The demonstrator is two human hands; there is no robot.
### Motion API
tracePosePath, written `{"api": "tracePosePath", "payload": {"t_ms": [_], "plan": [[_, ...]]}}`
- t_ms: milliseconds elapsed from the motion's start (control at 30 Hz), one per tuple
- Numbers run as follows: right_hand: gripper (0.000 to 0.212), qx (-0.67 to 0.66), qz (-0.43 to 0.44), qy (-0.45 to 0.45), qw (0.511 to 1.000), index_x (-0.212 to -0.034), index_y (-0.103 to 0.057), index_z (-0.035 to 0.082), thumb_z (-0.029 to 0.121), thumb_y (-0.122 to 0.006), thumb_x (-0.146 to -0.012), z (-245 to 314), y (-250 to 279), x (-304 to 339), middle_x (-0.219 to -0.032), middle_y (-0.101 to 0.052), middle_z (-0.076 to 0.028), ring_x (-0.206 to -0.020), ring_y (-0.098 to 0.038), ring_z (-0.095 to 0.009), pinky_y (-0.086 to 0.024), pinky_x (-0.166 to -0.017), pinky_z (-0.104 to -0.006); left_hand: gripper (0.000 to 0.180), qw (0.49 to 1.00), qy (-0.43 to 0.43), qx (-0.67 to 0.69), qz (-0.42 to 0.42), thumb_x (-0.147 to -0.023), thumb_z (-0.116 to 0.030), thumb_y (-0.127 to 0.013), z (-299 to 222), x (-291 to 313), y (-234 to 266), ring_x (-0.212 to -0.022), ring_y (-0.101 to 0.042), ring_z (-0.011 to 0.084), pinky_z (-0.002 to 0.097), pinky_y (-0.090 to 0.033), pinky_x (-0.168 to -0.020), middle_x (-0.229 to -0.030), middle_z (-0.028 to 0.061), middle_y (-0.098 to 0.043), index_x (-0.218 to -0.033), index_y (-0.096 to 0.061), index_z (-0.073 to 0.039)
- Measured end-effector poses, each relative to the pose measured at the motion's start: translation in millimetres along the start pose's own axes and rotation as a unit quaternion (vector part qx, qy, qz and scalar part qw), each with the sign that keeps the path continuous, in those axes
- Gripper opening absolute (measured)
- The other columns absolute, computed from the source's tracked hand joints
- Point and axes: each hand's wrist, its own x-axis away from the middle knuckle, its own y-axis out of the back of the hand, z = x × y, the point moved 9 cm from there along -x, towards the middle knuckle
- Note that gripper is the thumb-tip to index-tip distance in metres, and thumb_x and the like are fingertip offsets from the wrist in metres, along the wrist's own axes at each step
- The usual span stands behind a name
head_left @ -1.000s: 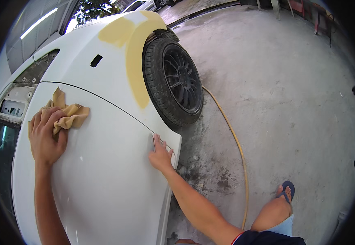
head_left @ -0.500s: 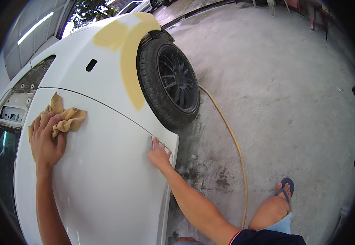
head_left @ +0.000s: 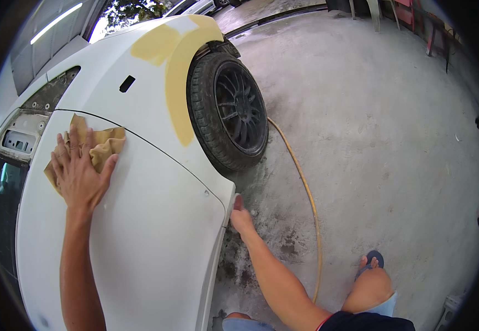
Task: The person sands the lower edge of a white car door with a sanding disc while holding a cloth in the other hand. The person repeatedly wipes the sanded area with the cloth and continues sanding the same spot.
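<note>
Tan cloth under flat L hand, R hand by panel edge (grip unclear), blk wheel, yellow hose nr

Nearer us than the wheel, we are finding hand room over the door; right of it, a hose is crossing the floor.

Brt overall, tube lamp upper L; dk fisheye rim.
</note>
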Motion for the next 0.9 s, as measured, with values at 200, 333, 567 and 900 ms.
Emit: {"api": "tracePosePath", "payload": {"t_ms": [200,333,567,900], "plan": [[0.010,-0.359,-0.200,-0.026,0.911,-0.087,-0.062,0.005,0.009,-0.061,-0.079,-57,105,46,-0.086,-0.061,-0.003,-0.080,-0.058,-0.018,-0.046,-0.078,-0.0355,0.078,0.997,-0.022,0.062,-0.046,-0.099,-0.051,-0.061,-118,32,-45,-0.163,-0.016,0.0383,0.0635,-0.010,-0.130,-0.178,0.0099,-0.023,-0.165,-0.041,-0.015],[0.010,-0.389,-0.229,-0.026,0.892,-0.088,-0.061,0.006,0.005,-0.061,-0.078,-31,133,74,-0.090,-0.061,-0.003,-0.081,-0.059,-0.019,-0.046,-0.080,-0.0351,0.075,0.982,-0.094,0.155,-0.048,-0.099,-0.036,-0.061,-217,77,-98,-0.163,-0.017,0.0413,0.0627,-0.006,-0.131,-0.178,0.0131,-0.021,-0.166,-0.038,-0.011],[0.025,-0.443,-0.190,0.062,0.874,-0.106,-0.062,0.002,0.005,-0.061,-0.081,58,190,91,-0.104,-0.063,-0.005,-0.094,-0.062,-0.020,-0.049,-0.088,-0.0364,0.069,0.936,-0.242,0.247,0.063,-0.099,-0.026,-0.053,-368,202,-183,-0.163,-0.013,0.0445,0.0571,-0.007,-0.134,-0.174,0.0228,-0.025,-0.160,-0.040,0.004],[0.039,-0.531,-0.152,0.091,0.829,-0.120,-0.059,-0.001,0.003,-0.060,-0.082,105,213,135,-0.114,-0.063,-0.009,-0.103,-0.064,-0.023,-0.054,-0.094,-0.0401,0.038,0.671,-0.280,0.498,0.473,-0.102,-0.043,-0.058,-354,304,-115,-0.094,-0.073,0.0433,0.0523,-0.055,-0.089,-0.095,0.0221,-0.076,-0.122,-0.070,-0.013]]}}
